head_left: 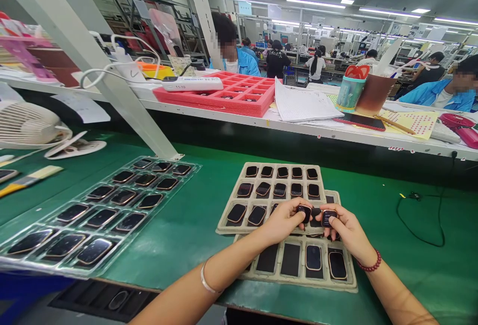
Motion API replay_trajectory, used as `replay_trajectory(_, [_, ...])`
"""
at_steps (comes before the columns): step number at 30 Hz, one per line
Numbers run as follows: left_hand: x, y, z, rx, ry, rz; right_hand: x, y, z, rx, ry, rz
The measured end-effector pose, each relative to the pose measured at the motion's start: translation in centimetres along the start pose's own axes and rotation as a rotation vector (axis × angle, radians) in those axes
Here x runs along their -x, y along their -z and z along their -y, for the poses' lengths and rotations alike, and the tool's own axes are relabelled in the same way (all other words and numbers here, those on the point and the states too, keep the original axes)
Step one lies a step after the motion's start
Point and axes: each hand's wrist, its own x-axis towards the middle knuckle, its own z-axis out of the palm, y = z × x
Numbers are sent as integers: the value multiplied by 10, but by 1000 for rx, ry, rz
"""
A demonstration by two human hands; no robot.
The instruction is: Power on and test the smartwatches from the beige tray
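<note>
Over the trays, my left hand (pixel 286 219) grips a smartwatch body (pixel 305 213) with a dark screen, thumb on its face. Beside it, my right hand (pixel 345 228) holds another smartwatch body (pixel 328 219), its screen lit with small text. Below them lies a beige pulp tray (pixel 224 226) with rows of gold-rimmed smartwatch bodies, partly hidden by my hands. It overlaps a second beige tray (pixel 298 285), where two watch bodies lie at the near right and dark pads show in other pockets. At left, a clear plastic tray (pixel 121 223) carries several more watch bodies.
On the white shelf (pixel 239 117) ahead sit a red foam tray (pixel 212 106), papers (pixel 304 101), a teal cup (pixel 351 93) and a phone (pixel 360 122). A slanted post (pixel 127 101) crosses the left side. A black cable (pixel 421 240) lies at right. Co-workers sit beyond the shelf.
</note>
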Motion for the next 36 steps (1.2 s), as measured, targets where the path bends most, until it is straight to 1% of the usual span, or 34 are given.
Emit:
replay_trajectory(8, [-1, 2, 6, 12, -18, 12, 0, 1, -1, 13, 1, -11])
replay_trajectory(20, [-1, 1, 5, 1, -4, 1, 0, 1, -1, 5, -6, -7])
replay_trajectory(26, [1, 0, 2, -42, -72, -29, 1, 0, 3, -10, 28, -43])
replay_trajectory(28, [1, 0, 1, -42, -54, -34, 3, -1, 3, 0, 31, -26])
replay_trajectory(30, [1, 1, 0, -35, -35, -47, 5, -2, 2, 3, 37, 21])
replay_trajectory(33, [1, 1, -2, -40, -65, -66, 6, -2, 1, 4, 56, 83])
replay_trajectory(36, [1, 0, -4, -19, -48, -53, 5, -1, 2, 3, 61, 60])
